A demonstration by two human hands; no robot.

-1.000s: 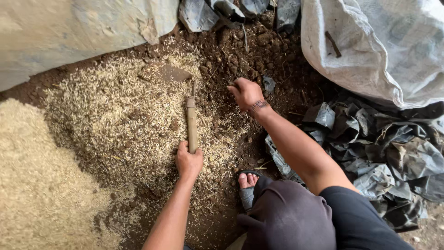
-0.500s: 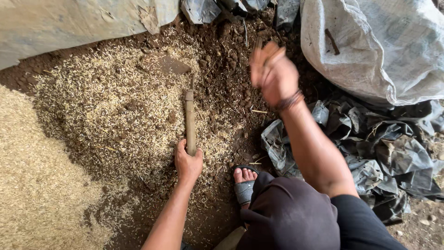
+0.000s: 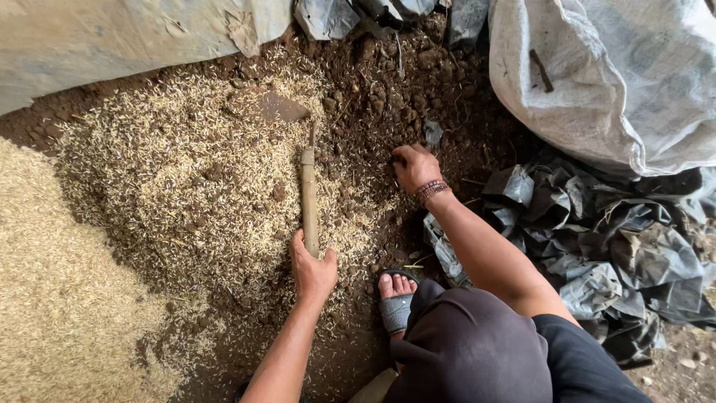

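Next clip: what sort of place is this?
Probably an earth-floored farm or nursery work spot: dark clumpy soil mixed with a pale heap of rice husks, big white woven sacks, crumpled black plastic bags.

Matt, worn wooden handle (image 3: pixel 309 200), smooth from use, gripped at its lower end by the left hand (image 3: pixel 312 270); dull metal blade (image 3: pixel 282 108) at 12 o'clock, possibly rusted, half buried. Dry, rough straw-coloured husks (image 3: pixel 149 186) over crumbly dark soil (image 3: pixel 403 97). Coarse woven plastic sack (image 3: pixel 619 82) at 2 o'clock. Crinkled, faintly glossy black plastic sheeting (image 3: pixel 611 239) at 4 o'clock. Beaded bracelet (image 3: pixel 431 189) on the right hand (image 3: pixel 415 166).
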